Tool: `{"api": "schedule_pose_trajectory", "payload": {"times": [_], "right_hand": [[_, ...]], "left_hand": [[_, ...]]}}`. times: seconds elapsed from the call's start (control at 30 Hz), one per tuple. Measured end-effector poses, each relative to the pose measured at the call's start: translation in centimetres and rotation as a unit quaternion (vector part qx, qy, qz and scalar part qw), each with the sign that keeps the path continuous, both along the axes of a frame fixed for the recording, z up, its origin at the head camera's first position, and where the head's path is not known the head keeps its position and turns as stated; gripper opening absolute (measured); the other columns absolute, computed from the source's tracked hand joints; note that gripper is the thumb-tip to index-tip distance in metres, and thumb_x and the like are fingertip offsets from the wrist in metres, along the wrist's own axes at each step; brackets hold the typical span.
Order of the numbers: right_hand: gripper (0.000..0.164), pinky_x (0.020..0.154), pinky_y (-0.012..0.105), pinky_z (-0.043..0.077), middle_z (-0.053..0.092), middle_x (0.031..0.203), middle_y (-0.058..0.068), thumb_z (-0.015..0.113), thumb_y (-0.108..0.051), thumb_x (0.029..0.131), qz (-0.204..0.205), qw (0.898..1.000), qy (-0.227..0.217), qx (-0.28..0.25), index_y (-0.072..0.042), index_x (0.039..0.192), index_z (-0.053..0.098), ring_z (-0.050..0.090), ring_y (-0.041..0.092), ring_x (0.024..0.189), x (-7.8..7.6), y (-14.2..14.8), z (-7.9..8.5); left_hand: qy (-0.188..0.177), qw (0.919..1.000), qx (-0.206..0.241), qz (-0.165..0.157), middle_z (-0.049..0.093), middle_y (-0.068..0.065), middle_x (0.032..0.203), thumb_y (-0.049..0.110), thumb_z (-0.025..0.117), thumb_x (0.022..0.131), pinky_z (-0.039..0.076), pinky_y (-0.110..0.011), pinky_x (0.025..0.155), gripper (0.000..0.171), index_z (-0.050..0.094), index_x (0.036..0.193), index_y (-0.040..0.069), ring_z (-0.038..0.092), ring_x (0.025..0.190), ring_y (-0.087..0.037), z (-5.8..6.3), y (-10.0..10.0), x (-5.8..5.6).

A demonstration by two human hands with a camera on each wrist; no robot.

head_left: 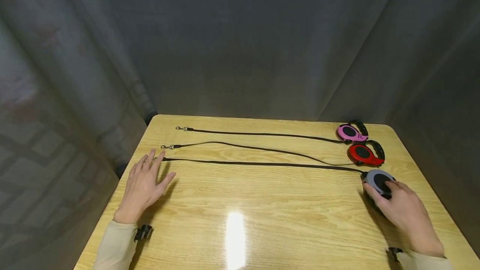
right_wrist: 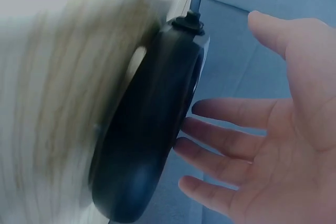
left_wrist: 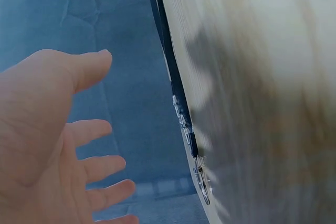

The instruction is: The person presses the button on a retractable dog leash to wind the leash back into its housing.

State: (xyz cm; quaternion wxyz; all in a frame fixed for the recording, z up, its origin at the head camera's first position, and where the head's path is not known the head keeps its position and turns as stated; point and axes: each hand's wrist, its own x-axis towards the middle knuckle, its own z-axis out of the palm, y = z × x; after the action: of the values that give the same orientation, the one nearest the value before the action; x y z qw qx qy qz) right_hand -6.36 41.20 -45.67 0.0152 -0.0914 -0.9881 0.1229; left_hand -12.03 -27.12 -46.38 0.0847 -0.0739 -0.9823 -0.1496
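Three retractable dog leashes lie drawn out side by side on the table. The grey leash point(head_left: 372, 175) is nearest, its black casing point(right_wrist: 152, 124) large in the right wrist view. Over it my right hand point(head_left: 406, 209) hovers with fingers spread, fingertips right at the casing's face and thumb apart from it. At the left, my left hand point(head_left: 142, 184) is held with fingers spread near the metal clip point(left_wrist: 202, 182) of the grey leash's strap point(head_left: 262, 163). Nothing is between its fingers. Behind are the red leash point(head_left: 369, 158) and the pink leash point(head_left: 350, 133).
The wooden table point(head_left: 262, 211) has a bright light reflection near its front. The red and pink leashes' black straps run left to metal clips point(head_left: 166, 147) near the left edge. Grey curtains point(head_left: 240, 45) hang behind and at both sides.
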Motion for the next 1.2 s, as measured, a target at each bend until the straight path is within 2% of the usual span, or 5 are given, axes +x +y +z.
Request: {"api": "schedule_pose_trajectory", "payload": {"times": [0.33,0.57,0.73,0.93,1.2], "right_hand": [[0.091,0.091,0.074,0.044,0.048,0.131,0.051,0.057,-0.062,0.104,-0.008,1.0,-0.018,-0.002,0.025,0.132,0.053,0.05,0.068,0.115,0.5,0.9,0.4],[0.089,0.085,0.072,0.044,0.053,0.121,0.05,0.061,-0.064,0.1,-0.02,1.0,-0.006,0.0,0.022,0.122,0.061,0.052,0.063,0.108,1.1,0.5,0.6],[0.078,0.067,0.055,0.048,0.066,0.091,0.028,0.06,-0.066,0.1,-0.017,0.999,-0.038,0.0,0.011,0.101,0.069,0.062,0.043,0.082,0.9,0.1,0.9],[0.069,0.055,0.038,0.038,0.066,0.069,0.006,0.056,-0.071,0.1,-0.024,0.996,-0.085,0.0,-0.007,0.079,0.073,0.062,0.027,0.066,1.1,-0.4,1.0],[0.065,0.053,0.041,0.04,0.073,0.081,0.02,0.067,-0.069,0.096,-0.028,0.997,-0.078,0.0,-0.005,0.089,0.078,0.066,0.035,0.069,1.4,0.0,0.6]], "left_hand": [[-0.023,0.9997,0.008,0.0,0.028,-0.031,0.171,0.054,0.063,0.104,0.026,-0.078,0.115,0.083,0.035,0.166,0.007,0.03,0.152,-0.058,0.2,-0.2,-0.2],[-0.016,0.9998,0.013,-0.007,0.03,-0.033,0.169,0.05,0.064,0.104,0.028,-0.079,0.113,0.081,0.036,0.166,0.007,0.031,0.15,-0.06,0.2,-0.3,-0.3],[-0.021,0.9996,0.018,-0.008,0.03,-0.034,0.169,0.05,0.064,0.104,0.028,-0.079,0.113,0.08,0.037,0.165,0.005,0.031,0.15,-0.06,0.0,-0.5,-0.4],[-0.044,0.9984,0.035,-0.008,0.029,-0.036,0.168,0.048,0.064,0.105,0.028,-0.08,0.113,0.081,0.037,0.164,0.001,0.031,0.148,-0.063,-0.3,-0.7,-0.6],[-0.065,0.997,0.043,-0.007,0.028,-0.037,0.168,0.047,0.063,0.106,0.027,-0.081,0.113,0.08,0.036,0.164,-0.002,0.029,0.149,-0.064,-0.7,-1.2,-0.8]]}}
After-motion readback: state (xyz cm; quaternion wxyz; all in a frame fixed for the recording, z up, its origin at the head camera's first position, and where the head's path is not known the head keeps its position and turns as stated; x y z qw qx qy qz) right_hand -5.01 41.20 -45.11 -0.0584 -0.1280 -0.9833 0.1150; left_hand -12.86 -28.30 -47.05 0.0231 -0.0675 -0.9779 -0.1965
